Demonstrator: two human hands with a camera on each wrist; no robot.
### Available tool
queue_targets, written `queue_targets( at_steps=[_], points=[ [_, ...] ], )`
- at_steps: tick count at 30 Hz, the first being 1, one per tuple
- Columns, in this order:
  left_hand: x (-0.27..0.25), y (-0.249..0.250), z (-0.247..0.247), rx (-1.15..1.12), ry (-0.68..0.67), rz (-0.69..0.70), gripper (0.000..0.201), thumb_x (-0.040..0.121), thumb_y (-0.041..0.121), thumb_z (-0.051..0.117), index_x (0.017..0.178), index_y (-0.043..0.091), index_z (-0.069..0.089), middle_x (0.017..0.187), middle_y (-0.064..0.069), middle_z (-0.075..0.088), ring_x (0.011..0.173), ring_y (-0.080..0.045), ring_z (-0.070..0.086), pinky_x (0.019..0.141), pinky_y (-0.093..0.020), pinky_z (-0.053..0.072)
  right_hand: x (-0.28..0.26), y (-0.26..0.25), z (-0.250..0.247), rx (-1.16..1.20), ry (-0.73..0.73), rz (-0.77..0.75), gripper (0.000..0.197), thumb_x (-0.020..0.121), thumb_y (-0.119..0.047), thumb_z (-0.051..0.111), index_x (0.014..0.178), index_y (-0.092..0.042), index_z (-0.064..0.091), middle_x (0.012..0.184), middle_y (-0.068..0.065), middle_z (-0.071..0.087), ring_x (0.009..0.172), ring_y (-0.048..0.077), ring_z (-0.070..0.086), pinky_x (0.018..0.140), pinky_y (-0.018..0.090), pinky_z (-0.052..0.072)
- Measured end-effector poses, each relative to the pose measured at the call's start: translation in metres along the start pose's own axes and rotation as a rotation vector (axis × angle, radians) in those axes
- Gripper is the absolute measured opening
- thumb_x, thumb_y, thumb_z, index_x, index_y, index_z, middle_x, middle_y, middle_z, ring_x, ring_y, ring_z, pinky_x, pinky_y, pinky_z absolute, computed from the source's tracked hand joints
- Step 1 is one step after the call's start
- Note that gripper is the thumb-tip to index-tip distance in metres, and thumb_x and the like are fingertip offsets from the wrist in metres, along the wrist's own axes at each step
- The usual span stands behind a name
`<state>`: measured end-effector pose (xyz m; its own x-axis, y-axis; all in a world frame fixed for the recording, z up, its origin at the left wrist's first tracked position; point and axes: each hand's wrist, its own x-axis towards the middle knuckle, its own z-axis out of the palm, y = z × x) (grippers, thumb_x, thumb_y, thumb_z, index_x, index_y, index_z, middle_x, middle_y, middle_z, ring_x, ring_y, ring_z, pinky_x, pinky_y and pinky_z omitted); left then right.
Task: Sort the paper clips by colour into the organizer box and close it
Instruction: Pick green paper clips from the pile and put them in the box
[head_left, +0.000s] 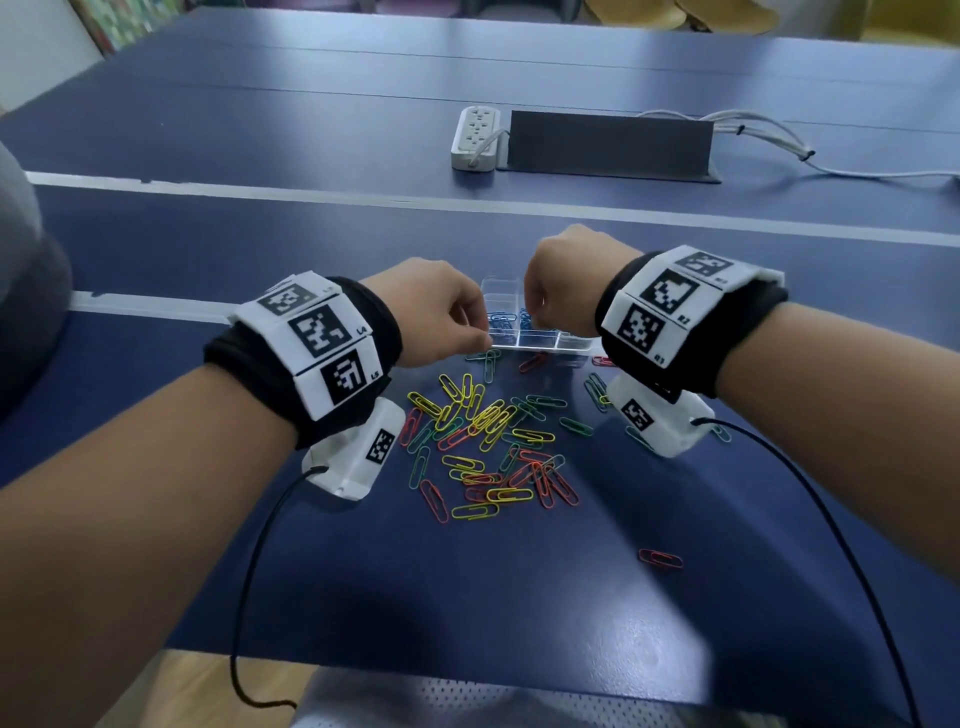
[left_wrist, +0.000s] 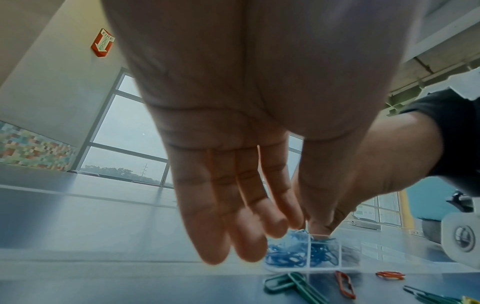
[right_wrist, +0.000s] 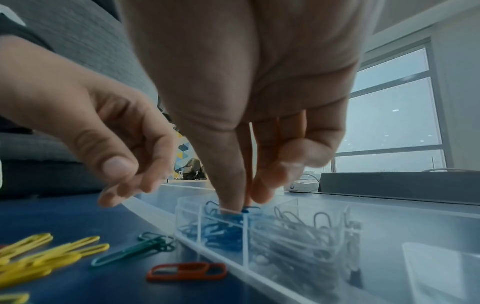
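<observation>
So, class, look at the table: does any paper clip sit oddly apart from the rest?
Yes. One red paper clip lies alone on the blue table, nearer the person and to the right of the main loose pile. The clear organizer box stands open, not tipped.

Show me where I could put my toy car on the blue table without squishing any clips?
Bare table lies near the person, between the clip pile and the table's front edge, left of a lone red clip. More bare room sits between the white line and the power strip. It is crowded around the organizer box, where both hands work.
</observation>
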<state>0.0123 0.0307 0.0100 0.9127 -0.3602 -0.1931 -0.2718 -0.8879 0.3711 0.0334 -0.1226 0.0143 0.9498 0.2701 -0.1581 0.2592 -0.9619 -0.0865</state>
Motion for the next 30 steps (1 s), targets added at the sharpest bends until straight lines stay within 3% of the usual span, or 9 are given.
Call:
queue_targets(
  at_steps=[7, 10, 14, 16, 19, 23, 26, 30],
  points=[
    [-0.004, -0.004, 0.002, -0.001, -0.005, 0.002, 0.008, 0.085, 0.037, 0.063, 0.084, 0.029, 0.063, 0.063, 0.016, 0.053, 0.061, 0.004, 0.048, 0.072, -0.021, 0.038, 0.001, 0.001, -0.001, 0.01, -0.013, -0.014, 0.022, 0.082, -0.015, 0.057, 0.098, -0.016, 0.073, 0.101, 0.013, 0.068, 0.091, 0.036, 0.064, 0.083, 0.037, 0.055],
    [-0.006, -0.005, 0.003, 0.013, -0.014, 0.004, 0.009, 0.085, 0.034, 0.063, 0.088, 0.026, 0.067, 0.063, 0.016, 0.053, 0.06, 0.003, 0.048, 0.072, -0.021, 0.037, -0.003, 0.0, 0.0, 0.014, -0.022, -0.023, 0.025, 0.084, -0.014, 0.056, 0.101, -0.022, 0.072, 0.102, 0.011, 0.065, 0.093, 0.036, 0.063, 0.079, 0.032, 0.051],
    [-0.008, -0.007, 0.005, 0.073, -0.063, 0.007, 0.011, 0.082, 0.029, 0.068, 0.089, 0.024, 0.074, 0.062, 0.014, 0.055, 0.059, 0.001, 0.048, 0.064, -0.021, 0.037, -0.014, -0.01, 0.002, 0.033, 0.011, -0.099, 0.023, 0.082, -0.014, 0.055, 0.092, -0.024, 0.073, 0.095, 0.01, 0.067, 0.09, 0.034, 0.064, 0.079, 0.032, 0.052],
    [-0.008, -0.006, 0.005, 0.109, -0.065, 0.005, 0.011, 0.08, 0.029, 0.069, 0.088, 0.024, 0.075, 0.06, 0.014, 0.055, 0.058, -0.001, 0.048, 0.067, -0.02, 0.037, -0.024, -0.015, 0.004, 0.041, -0.048, -0.162, 0.021, 0.079, -0.013, 0.058, 0.087, -0.023, 0.075, 0.086, 0.006, 0.068, 0.086, 0.031, 0.064, 0.079, 0.031, 0.054],
    [-0.006, -0.004, 0.008, 0.136, -0.038, 0.019, 0.014, 0.081, 0.029, 0.067, 0.089, 0.022, 0.076, 0.068, 0.007, 0.065, 0.062, -0.006, 0.05, 0.071, -0.02, 0.039, -0.038, -0.019, 0.004, 0.019, -0.19, -0.211, 0.014, 0.077, -0.019, 0.067, 0.086, -0.024, 0.077, 0.075, -0.001, 0.066, 0.079, 0.02, 0.061, 0.067, 0.02, 0.049],
    [0.0, 0.005, 0.014, 0.192, -0.016, 0.0, 0.022, 0.083, 0.036, 0.062, 0.086, 0.018, 0.075, 0.075, 0.0, 0.065, 0.073, -0.016, 0.055, 0.069, -0.025, 0.043, -0.042, -0.015, 0.012, -0.016, -0.243, -0.211, 0.02, 0.075, -0.026, 0.074, 0.094, -0.022, 0.076, 0.088, 0.001, 0.074, 0.082, 0.019, 0.063, 0.067, 0.021, 0.046],
    [0.007, 0.012, 0.018, 0.246, -0.012, -0.024, 0.028, 0.084, 0.04, 0.058, 0.087, 0.017, 0.073, 0.084, -0.006, 0.066, 0.08, -0.024, 0.059, 0.067, -0.027, 0.04, -0.042, -0.011, 0.013, 0.02, -0.237, -0.193, 0.015, 0.077, -0.025, 0.07, 0.09, -0.022, 0.076, 0.082, -0.001, 0.073, 0.072, 0.015, 0.056, 0.059, 0.019, 0.045],
    [0.014, 0.021, 0.02, 0.319, -0.022, -0.054, 0.033, 0.083, 0.044, 0.06, 0.085, 0.012, 0.066, 0.078, -0.006, 0.054, 0.08, -0.027, 0.056, 0.067, -0.029, 0.041, -0.042, 0.001, 0.007, 0.145, -0.233, -0.12, 0.01, 0.075, -0.02, 0.066, 0.081, -0.024, 0.074, 0.064, -0.006, 0.068, 0.067, 0.014, 0.062, 0.073, 0.025, 0.055]
  ],
)
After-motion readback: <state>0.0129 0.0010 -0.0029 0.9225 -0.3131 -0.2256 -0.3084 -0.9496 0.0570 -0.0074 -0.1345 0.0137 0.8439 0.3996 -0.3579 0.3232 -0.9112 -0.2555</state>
